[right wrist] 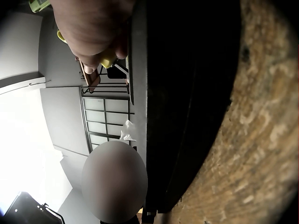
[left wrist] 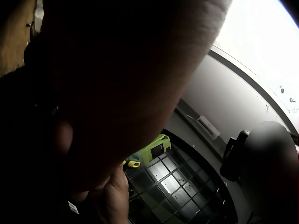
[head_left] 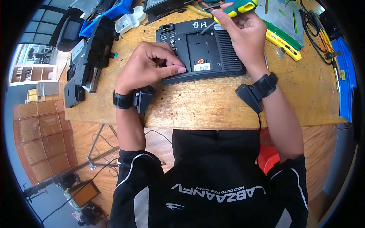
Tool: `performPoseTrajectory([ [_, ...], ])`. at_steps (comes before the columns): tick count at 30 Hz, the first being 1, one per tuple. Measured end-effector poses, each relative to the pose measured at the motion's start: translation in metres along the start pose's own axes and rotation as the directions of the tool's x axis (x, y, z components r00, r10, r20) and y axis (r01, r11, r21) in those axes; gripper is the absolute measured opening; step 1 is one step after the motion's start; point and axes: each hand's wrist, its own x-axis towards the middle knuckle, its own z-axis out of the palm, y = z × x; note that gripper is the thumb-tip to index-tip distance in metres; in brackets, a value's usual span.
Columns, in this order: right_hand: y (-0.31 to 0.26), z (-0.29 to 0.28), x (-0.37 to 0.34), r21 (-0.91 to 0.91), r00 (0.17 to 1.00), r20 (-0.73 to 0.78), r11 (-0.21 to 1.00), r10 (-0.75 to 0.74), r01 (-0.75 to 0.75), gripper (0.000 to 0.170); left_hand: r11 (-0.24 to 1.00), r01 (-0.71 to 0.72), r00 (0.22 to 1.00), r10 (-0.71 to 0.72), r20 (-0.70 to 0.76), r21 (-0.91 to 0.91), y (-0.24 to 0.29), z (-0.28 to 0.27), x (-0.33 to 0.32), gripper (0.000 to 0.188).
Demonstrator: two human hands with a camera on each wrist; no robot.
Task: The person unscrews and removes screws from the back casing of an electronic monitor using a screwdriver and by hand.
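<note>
A black electronic device (head_left: 198,51) lies on the wooden bench, its back panel facing up, with ports on one side, a ribbed strip on the other and a barcode label (head_left: 202,67) in its recess. My left hand (head_left: 146,66) holds the device's near left corner, thumb on the edge and fingers bent over the port side. In my right hand (head_left: 249,40) is a screwdriver (head_left: 243,7) with a green and yellow handle, gripped above the far part of the device. Its shaft slants down, tip at the top edge of the recess. In the right wrist view, fingers wrap the yellow handle end (right wrist: 108,58).
A yellow and green utility knife (head_left: 283,45) lies right of the device. Black housings (head_left: 93,53) stand at the left, and a white tray (head_left: 130,21) with small parts sits behind. Blue bins (head_left: 345,76) and cables line the right edge.
</note>
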Motion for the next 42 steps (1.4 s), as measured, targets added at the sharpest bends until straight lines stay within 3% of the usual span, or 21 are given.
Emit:
performPoseTrajectory([
  [7,-0.005,0.000,0.000,-0.012,0.999,-0.002,0.999,0.038,-0.038,0.008,0.998,-0.022,1.000,0.022,0.004,0.058,-0.002,0.001,0.001,0.010],
  [9,-0.003,0.000,-0.002,0.011,0.999,-0.005,0.999,0.046,-0.046,0.008,0.999,0.034,0.999,-0.034,-0.008,0.030,-0.005,0.002,0.000,0.009],
  [16,0.005,0.000,0.000,-0.017,1.000,-0.002,1.000,-0.003,0.003,0.007,1.000,0.003,0.999,-0.002,-0.037,0.024,-0.005,0.004,0.001,0.008],
  [19,0.000,0.000,-0.002,-0.023,1.000,-0.010,1.000,-0.001,0.001,0.007,0.998,0.057,0.998,-0.056,-0.041,0.004,-0.003,0.005,0.001,0.009],
  [26,-0.010,0.002,-0.001,0.007,1.000,0.014,1.000,-0.003,0.002,0.008,0.999,-0.031,1.000,0.031,0.002,0.022,-0.003,0.007,0.003,0.011],
  [28,-0.005,0.001,-0.001,0.022,1.000,0.011,1.000,0.023,-0.023,0.008,1.000,-0.025,1.000,0.025,0.005,0.009,-0.001,0.008,0.001,0.012],
  [30,-0.005,0.000,-0.002,0.035,0.999,0.003,0.998,0.050,-0.050,0.009,0.997,0.075,0.997,-0.076,-0.031,-0.014,0.001,0.007,0.001,0.013],
  [37,-0.007,-0.001,-0.001,-0.032,0.998,0.015,0.997,0.068,-0.068,0.009,1.000,-0.016,0.999,0.017,-0.041,0.027,-0.007,0.006,0.002,0.014],
  [40,-0.006,-0.001,-0.001,-0.027,0.998,0.014,0.998,0.061,-0.060,0.009,0.997,0.071,0.997,-0.071,0.009,0.012,0.000,0.003,0.001,0.016],
  [42,-0.006,-0.001,-0.002,-0.023,0.998,0.014,0.998,0.063,-0.062,0.009,0.998,-0.034,0.998,0.032,0.053,0.048,0.002,0.004,0.003,0.021],
])
